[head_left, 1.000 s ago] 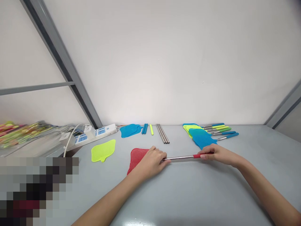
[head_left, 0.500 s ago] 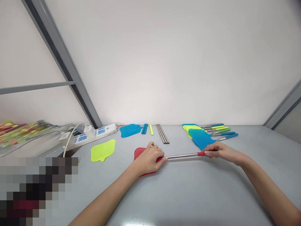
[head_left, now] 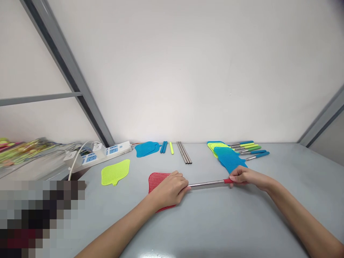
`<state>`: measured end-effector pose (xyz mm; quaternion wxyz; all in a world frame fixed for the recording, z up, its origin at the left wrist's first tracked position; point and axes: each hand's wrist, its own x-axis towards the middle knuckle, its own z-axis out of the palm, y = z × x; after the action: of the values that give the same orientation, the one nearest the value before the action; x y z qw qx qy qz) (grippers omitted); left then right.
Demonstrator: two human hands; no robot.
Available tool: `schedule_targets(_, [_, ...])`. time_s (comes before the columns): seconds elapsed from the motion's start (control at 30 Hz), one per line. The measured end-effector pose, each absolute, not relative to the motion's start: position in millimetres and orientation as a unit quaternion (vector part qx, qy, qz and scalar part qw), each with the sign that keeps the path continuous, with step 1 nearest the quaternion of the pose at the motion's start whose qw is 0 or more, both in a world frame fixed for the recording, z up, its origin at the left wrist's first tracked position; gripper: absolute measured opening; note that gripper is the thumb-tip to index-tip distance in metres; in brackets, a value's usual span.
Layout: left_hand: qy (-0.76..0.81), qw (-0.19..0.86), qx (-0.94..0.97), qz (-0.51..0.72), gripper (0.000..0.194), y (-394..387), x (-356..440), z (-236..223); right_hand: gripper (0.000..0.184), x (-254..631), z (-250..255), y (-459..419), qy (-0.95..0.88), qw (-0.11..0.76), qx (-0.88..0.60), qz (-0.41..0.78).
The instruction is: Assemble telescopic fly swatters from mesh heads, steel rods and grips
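A red fly swatter [head_left: 159, 180] with a metal shaft lies sideways low over the table, between my two hands. My left hand [head_left: 173, 188] is closed over the neck, where the perforated head meets the shaft, and covers part of the head. At the other end, my right hand [head_left: 240, 176] pinches the red grip between thumb and fingers. The bare shaft shows between the hands. Just behind my right hand lies a blue swatter head [head_left: 228, 157], part of a group of swatters with metal shafts and blue, yellow and green grips.
Left of the hands lies a yellow-green swatter head [head_left: 115, 172]. Along the back are blue swatter heads [head_left: 146, 149], two blue grips [head_left: 163, 147], a yellow grip [head_left: 171, 148] and several metal tubes [head_left: 184, 153]. A power strip [head_left: 107, 153] and bagged items [head_left: 29, 154] sit further left.
Both hands and the red swatter have come slightly nearer to me. More of the red head now shows beside my left hand. The view has shifted a little.
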<state>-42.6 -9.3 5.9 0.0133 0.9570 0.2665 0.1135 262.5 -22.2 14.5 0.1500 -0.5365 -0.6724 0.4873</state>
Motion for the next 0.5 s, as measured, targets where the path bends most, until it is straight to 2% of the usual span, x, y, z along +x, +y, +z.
schedule_targets(0.23, [0.262, -0.027, 0.959, 0.107, 0.025, -16, -37, 9, 0.032, 271, -1, -19, -0.578, 0.148, -0.531, 0.601])
schedule_targets(0.37, [0.260, -0.028, 0.959, 0.108, 0.025, -17, -37, 10, 0.033, 272, -2, -20, -0.565, 0.122, -0.540, 0.612])
schedule_targets(0.5, [0.274, -0.025, 0.955, 0.114, 0.027, -15, -38, 17, 0.036, 265, 8, -22, -0.602, 0.137, -0.532, 0.580])
